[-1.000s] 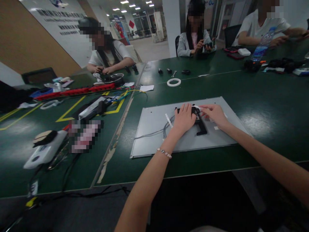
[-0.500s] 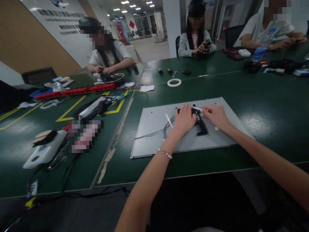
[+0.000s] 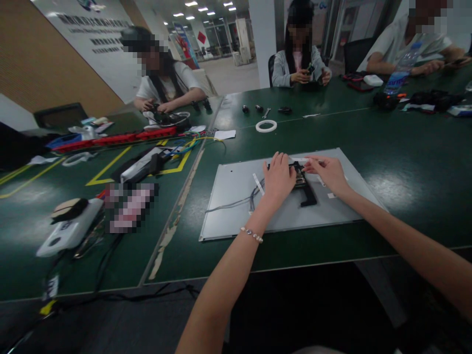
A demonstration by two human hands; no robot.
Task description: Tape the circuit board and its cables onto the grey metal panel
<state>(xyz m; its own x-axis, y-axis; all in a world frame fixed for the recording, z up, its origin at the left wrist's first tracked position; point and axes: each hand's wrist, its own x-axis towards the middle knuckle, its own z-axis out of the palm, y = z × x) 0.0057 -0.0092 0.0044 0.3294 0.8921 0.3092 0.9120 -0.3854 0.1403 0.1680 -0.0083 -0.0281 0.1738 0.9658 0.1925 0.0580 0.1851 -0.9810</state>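
Note:
A grey metal panel [image 3: 236, 206] lies flat on the green table in front of me. On it sits a black L-shaped part [image 3: 305, 189] with grey wires [image 3: 236, 201] running off to the left. My left hand [image 3: 278, 178] lies flat on the panel, fingers stretched over the left end of the black part. My right hand [image 3: 328, 172] is just right of the part, fingers pinched on a thin white strip [image 3: 300, 160] that reaches across its top. Another white strip [image 3: 258, 183] lies on the panel beside my left hand.
A white tape roll [image 3: 266, 126] and small black parts [image 3: 283, 110] lie further back. To the left are coloured cables [image 3: 188, 145], a red strip [image 3: 121, 139] and a white device [image 3: 68, 231]. Three people sit working along the far edge. A water bottle [image 3: 400, 69] stands at the back right.
My left hand has slid slightly up and left over the black part. My right hand has drawn the white strip a little higher across the part.

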